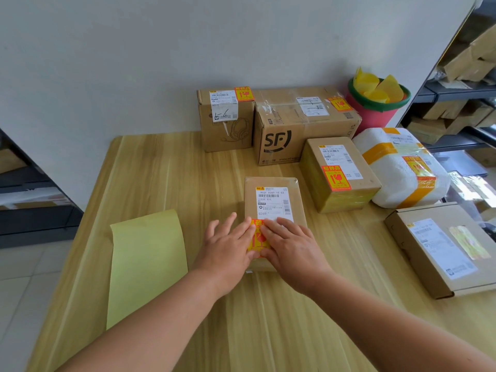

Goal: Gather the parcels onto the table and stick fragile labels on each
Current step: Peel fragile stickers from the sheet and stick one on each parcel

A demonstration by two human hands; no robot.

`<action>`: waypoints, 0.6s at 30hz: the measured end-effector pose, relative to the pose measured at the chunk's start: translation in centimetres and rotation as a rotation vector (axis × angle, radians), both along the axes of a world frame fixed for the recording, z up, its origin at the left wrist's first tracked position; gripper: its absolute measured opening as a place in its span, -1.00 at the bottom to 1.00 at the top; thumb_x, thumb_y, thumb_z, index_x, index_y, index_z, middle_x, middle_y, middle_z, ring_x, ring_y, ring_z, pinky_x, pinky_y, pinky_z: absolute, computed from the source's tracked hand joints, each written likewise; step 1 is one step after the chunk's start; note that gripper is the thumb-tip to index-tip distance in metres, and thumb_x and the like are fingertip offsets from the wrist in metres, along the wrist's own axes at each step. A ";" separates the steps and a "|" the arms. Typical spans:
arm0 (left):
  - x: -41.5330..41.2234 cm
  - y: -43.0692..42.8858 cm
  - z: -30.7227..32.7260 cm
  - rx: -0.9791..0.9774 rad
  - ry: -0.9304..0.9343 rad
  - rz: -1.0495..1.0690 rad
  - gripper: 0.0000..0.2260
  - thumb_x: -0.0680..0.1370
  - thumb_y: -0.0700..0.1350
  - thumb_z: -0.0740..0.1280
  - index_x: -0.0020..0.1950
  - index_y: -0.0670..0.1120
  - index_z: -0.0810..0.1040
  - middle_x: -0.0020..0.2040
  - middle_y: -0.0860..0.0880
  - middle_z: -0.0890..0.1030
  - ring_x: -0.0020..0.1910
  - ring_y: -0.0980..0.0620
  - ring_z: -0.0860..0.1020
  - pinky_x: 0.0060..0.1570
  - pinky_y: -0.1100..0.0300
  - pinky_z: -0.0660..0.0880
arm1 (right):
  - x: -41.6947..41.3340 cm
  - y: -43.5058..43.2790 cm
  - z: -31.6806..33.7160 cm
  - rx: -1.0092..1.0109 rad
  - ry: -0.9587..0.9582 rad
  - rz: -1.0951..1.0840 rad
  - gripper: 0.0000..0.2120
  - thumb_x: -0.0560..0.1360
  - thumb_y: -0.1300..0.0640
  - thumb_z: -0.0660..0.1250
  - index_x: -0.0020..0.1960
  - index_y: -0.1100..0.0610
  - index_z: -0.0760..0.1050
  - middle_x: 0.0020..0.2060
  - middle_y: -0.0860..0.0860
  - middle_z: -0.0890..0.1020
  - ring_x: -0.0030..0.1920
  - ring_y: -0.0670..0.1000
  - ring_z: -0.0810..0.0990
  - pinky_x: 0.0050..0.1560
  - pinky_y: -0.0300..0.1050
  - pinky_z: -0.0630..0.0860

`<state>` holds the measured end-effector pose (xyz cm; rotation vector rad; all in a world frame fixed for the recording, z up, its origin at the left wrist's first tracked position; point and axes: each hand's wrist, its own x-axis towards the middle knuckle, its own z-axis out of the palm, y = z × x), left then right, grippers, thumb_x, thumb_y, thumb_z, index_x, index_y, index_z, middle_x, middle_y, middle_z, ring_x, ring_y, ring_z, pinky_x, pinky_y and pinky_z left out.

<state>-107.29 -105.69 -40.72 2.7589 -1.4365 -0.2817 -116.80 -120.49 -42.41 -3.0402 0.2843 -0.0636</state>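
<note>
**Both hands flattened a fragile label on the small parcel**

The red-and-yellow fragile label lay on the near end of the small parcel's top, just below its white shipping slip. Its left edge sat under the left hand and its right edge under the right hand. The left fingers were straight and slightly spread. The right fingers were straight and close together, pressing flat; neither hand pinched anything. The parcel rested mid-counter. A yellow backing sheet lay to its left. Behind and to the right stood labelled parcels: a headphone box, an SF box, a taped box and a white padded bag. A flat mailer box lay nearer on the right.
</note>
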 end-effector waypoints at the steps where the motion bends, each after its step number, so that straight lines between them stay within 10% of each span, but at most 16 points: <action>1: 0.0 0.0 0.0 0.007 0.004 -0.005 -0.46 0.63 0.19 -0.01 0.57 0.03 0.02 0.58 0.12 -0.03 0.56 0.01 -0.12 0.45 -0.03 -0.14 | -0.1 -0.1 0.1 -0.010 0.031 0.010 -0.46 0.51 -0.22 0.05 0.23 0.06 0.59 0.20 -0.08 0.62 0.20 0.05 0.59 0.10 -0.02 0.55; 8: 0.2 -0.1 0.3 -0.012 -0.010 -0.017 -0.43 0.62 0.18 0.04 0.57 0.00 0.01 0.59 0.07 -0.04 0.56 0.01 -0.10 0.46 -0.01 -0.11 | 0.0 -0.1 1.0 0.018 0.102 0.014 -0.36 0.49 -0.26 -0.03 0.35 0.07 0.49 0.33 -0.04 0.52 0.33 0.08 0.49 0.22 0.02 0.48; 14: 0.7 -0.2 0.3 -0.046 0.240 0.157 -0.11 0.49 0.34 0.18 0.57 -0.09 -0.21 0.59 -0.09 -0.06 0.55 -0.03 0.04 0.49 0.04 0.00 | -1.0 -1.0 1.9 0.148 0.209 -0.281 -0.01 0.37 -0.52 0.01 0.56 -0.03 -0.31 0.51 -0.02 -0.32 0.53 0.16 -0.31 0.50 0.14 -0.09; 18: 0.8 -0.7 -0.2 -0.093 0.479 0.273 -0.47 0.50 0.26 0.28 0.39 0.06 0.30 0.25 0.02 0.54 0.16 0.01 0.53 0.15 0.10 0.46 | -1.0 -1.2 1.1 0.361 0.203 -0.410 0.06 0.40 -0.40 0.26 0.56 0.02 -0.31 0.56 0.06 -0.16 0.52 0.13 0.16 0.38 0.05 0.35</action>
